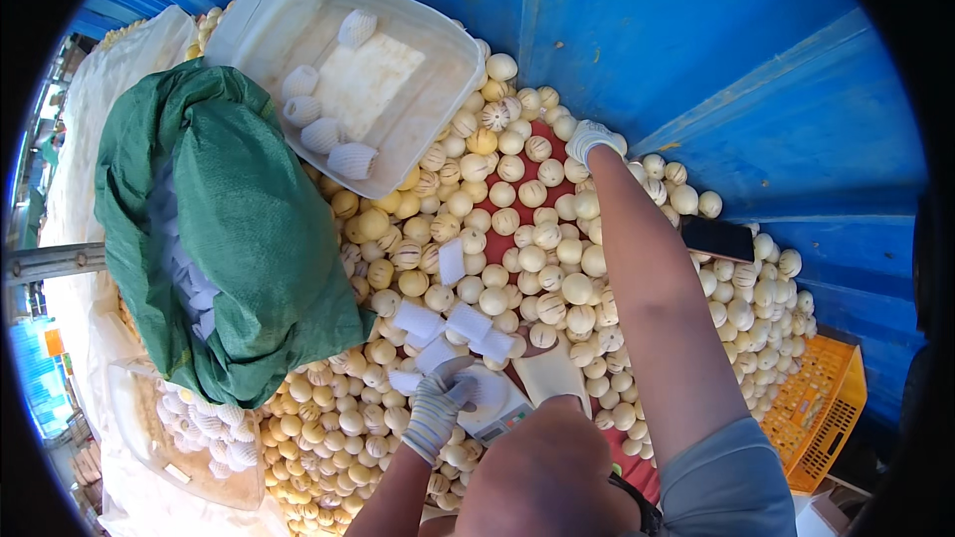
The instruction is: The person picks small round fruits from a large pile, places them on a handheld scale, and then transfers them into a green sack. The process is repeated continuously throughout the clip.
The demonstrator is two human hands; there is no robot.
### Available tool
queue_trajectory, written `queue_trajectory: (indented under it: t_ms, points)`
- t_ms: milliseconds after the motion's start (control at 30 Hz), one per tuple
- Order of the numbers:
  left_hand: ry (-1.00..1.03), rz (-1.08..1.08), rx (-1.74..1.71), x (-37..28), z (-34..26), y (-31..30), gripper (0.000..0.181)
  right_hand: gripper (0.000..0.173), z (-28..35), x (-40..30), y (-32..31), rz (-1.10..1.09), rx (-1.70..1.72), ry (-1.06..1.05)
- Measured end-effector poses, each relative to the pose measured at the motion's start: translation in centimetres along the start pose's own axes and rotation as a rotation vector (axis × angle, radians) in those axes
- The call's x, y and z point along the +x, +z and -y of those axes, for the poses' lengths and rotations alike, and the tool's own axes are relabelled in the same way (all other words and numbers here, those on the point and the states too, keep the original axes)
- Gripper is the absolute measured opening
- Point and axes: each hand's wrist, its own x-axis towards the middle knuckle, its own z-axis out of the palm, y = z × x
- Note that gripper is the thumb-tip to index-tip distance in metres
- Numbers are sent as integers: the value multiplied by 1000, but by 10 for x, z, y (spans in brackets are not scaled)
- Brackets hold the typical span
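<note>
Pale yellow pepino melons [505, 221], some with purple stripes, lie in a wide pile before me. My right hand [593, 140], in a striped knit glove, reaches to the pile's far edge by the blue wall. It touches melons there, but its fingers are hidden. My left hand [440, 406], gloved with grey fingertips, is bent over the edge of a small white digital scale [496, 410]. White foam net [489, 388] shows beside its fingers; whether it grips this is unclear. Several flattened foam net sleeves [468, 322] lie just beyond the hand.
A green woven sack [246, 239] of foam sleeves stands left. Behind it, a translucent plastic tub [388, 82] holds several wrapped fruits; another tub [186, 462] sits lower left. A phone [718, 239] rests on melons near the blue metal wall [671, 30]. An orange crate [817, 410] stands right.
</note>
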Motion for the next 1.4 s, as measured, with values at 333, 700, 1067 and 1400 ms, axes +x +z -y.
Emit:
queue_trajectory:
  t_ms: [333, 700, 1067, 1400]
  points:
    - [43, -56, -149, 0, -21, 5, 41, 59, 21, -50, -16, 37, 93, 38]
    - [191, -4, -341, 8, -83, -1, 51, 46, 31, -233, 56, 238, 1563, -604]
    - [265, 193, -497, 17, -93, 18, 55, 55, 50, -270, 81, 702, 2018, -507]
    - [432, -31, -135, 25, -76, 18, 55, 50, 49, -272, 96, 590, 1902, -517]
